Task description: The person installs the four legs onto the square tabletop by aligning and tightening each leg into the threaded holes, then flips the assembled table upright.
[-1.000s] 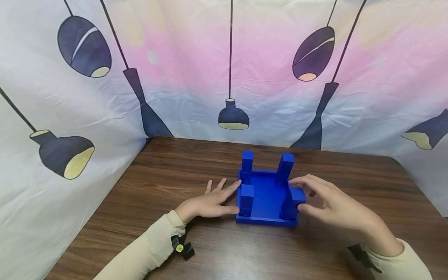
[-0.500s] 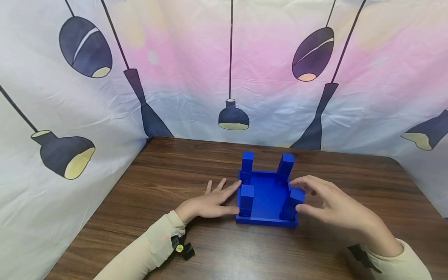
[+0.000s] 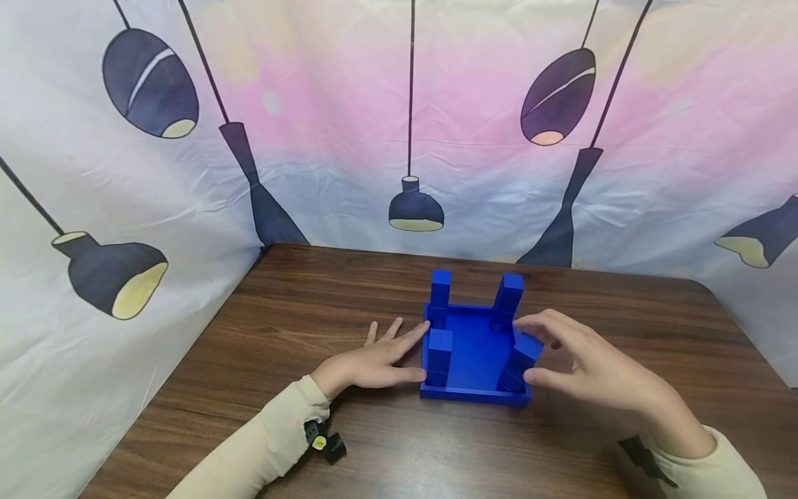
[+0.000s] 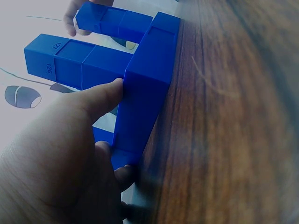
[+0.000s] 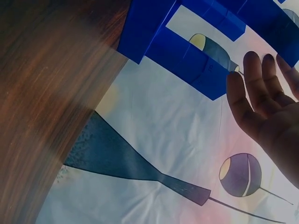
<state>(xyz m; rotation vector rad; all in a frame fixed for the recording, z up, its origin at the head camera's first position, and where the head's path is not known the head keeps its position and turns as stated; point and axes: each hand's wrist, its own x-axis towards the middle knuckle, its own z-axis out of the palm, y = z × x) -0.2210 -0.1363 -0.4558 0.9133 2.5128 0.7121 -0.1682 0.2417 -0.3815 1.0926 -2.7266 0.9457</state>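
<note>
A square blue tray (image 3: 476, 395) lies on the table with a blue post of stacked blocks at each corner. My left hand (image 3: 361, 364) is spread beside it, thumb and index fingertips against its left wall; the thumb (image 4: 110, 95) meets the blue wall in the left wrist view. My right hand (image 3: 589, 367) pinches the front right block (image 3: 528, 346), thumb on its near side and index finger past its far side. That block's top stands turned and leaning right. The front left post (image 3: 440, 357), back left post (image 3: 440, 294) and back right post (image 3: 509, 298) stand upright.
The dark wood table (image 3: 299, 305) reaches back to a cloth backdrop (image 3: 349, 125) printed with hanging lamps. Small raised numbers mark one post (image 4: 51, 58) in the left wrist view. A black strap device (image 3: 324, 440) sits at the left sleeve.
The top of the front right post has turned under my right hand, its corner now pointing more toward the right. My right thumb has shifted slightly left. The left hand and tray have stayed still.
</note>
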